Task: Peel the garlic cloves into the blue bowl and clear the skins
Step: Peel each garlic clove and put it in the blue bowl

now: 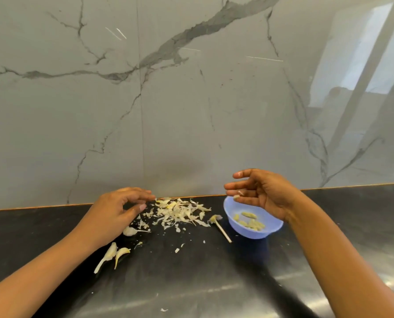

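Several peeled yellowish garlic cloves (251,220) lie in the round blue plastic bowl (255,234), at three o'clock from the pale papery skin pile (180,211). Right hand (267,193) above it, fingers released; left hand (115,212) at nine o'clock, fingers loosely curled, empty.

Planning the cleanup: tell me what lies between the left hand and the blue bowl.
Head view: a pile of garlic skins, then a garlic stem nearer the blue bowl.

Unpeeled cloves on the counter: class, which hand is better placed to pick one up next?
Left. The left hand is right beside the unpeeled cloves; the right hand is across the skins, above the blue bowl.
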Tool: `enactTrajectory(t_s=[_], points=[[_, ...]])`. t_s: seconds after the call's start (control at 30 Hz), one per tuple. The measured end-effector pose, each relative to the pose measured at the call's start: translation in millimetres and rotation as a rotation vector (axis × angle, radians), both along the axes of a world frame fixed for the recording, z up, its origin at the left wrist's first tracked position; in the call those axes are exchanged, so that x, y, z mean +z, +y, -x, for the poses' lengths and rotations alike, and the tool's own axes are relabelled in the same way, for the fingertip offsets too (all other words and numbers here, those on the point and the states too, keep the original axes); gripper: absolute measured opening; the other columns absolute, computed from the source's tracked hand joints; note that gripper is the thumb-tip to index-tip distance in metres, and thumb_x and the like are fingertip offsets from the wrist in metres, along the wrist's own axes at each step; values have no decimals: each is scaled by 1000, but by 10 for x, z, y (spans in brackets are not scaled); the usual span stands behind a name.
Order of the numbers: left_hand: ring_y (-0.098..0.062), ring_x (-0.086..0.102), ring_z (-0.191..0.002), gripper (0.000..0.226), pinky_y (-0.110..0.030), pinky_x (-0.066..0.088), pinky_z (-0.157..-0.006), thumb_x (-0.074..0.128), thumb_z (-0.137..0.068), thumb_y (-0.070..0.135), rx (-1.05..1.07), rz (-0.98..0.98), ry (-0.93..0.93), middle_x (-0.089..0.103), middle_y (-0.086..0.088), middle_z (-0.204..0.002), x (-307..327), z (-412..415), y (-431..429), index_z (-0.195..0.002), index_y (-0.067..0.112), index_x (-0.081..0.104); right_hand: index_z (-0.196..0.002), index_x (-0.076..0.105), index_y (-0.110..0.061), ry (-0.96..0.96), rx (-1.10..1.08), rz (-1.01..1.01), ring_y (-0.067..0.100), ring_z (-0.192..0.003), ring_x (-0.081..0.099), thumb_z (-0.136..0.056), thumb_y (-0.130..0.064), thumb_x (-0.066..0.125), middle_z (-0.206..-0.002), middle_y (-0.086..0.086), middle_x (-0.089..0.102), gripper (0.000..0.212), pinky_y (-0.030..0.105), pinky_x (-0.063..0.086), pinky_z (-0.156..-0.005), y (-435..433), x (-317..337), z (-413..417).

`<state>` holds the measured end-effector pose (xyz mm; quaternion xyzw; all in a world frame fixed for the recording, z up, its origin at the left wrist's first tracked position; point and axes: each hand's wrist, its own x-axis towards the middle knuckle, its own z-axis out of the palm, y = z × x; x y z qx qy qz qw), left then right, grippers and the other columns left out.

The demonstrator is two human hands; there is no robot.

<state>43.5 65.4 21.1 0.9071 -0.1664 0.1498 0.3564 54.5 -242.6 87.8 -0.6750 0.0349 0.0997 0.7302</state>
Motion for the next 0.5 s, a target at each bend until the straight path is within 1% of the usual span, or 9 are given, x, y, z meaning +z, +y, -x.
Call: enactTrajectory(t_s=[0.1, 0.13, 0.17, 0.23, 0.3, 0.33, 0.4, 0.47, 0.5], points=[[13, 63, -87, 33, -8, 44, -74, 66, -89, 14, 5, 18, 49, 67, 35, -92, 5, 21, -22, -95, 47, 67, -112, 57, -2, 53, -35, 68, 28, -87, 72, -99, -11, 40, -94, 18, 73, 24, 33, 59, -72, -222, -34, 52], [12, 65, -83, 32, -8, 44, -74, 67, -88, 14, 5, 27, 60, 68, 35, -90, 11, 29, -27, -95, 45, 67, -112, 58, -2, 57, -38, 67, 28, -88, 72, -100, -11, 39, -95, 19, 73, 24, 34, 59, -72, -253, -36, 66], [9, 67, -80, 29, -12, 47, -75, 68, -88, 15, 9, 39, 66, 70, 31, -88, 25, 34, -30, -94, 44, 68, -113, 58, -2, 49, -34, 55, 28, -89, 72, -100, -11, 38, -97, 19, 73, 25, 34, 59, -73, -259, -31, 69], [4, 69, -75, 23, -22, 52, -80, 70, -86, 17, 28, 60, 79, 74, 18, -82, 45, 46, -18, -92, 39, 71, -113, 59, -4, 12, 30, 32, 26, -93, 71, -101, -8, 36, -103, 17, 72, 27, 34, 59, -77, -169, -23, 57], [1, 70, -72, 16, -28, 55, -82, 73, -84, 19, 57, 60, 90, 75, 12, -76, 79, 50, 17, -88, 35, 73, -114, 59, -7, -44, 171, 74, 24, -98, 70, -99, 0, 38, -107, 13, 72, 28, 33, 59, -81, 67, -3, 31], [0, 70, -70, 15, -29, 55, -82, 74, -83, 20, 68, 53, 91, 74, 10, -72, 101, 39, 29, -86, 35, 74, -116, 59, -8, -78, 246, 140, 22, -99, 70, -96, 5, 41, -107, 11, 72, 30, 30, 59, -79, 214, 5, 12], [-1, 69, -64, 12, -30, 56, -81, 76, -81, 21, 96, 34, 100, 73, 11, -67, 149, 33, 98, -84, 33, 74, -121, 58, -11, -188, 347, 394, 16, -97, 69, -89, 15, 45, -105, 8, 72, 43, 21, 58, -71, 553, -25, -40], [-5, 69, -58, 10, -28, 57, -75, 78, -79, 22, 123, 25, 116, 71, 16, -65, 190, 25, 161, -80, 31, 74, -130, 54, -15, -352, 349, 690, 9, -92, 69, -85, 15, 52, -100, 5, 73, 54, 14, 53, -61, 823, -77, -110], [-7, 68, -55, 9, -28, 57, -72, 79, -78, 23, 135, 19, 120, 71, 17, -65, 214, 25, 173, -77, 30, 74, -133, 52, -16, -420, 342, 770, 8, -89, 69, -84, 12, 57, -97, 4, 74, 57, 13, 52, -61, 912, -104, -150]])
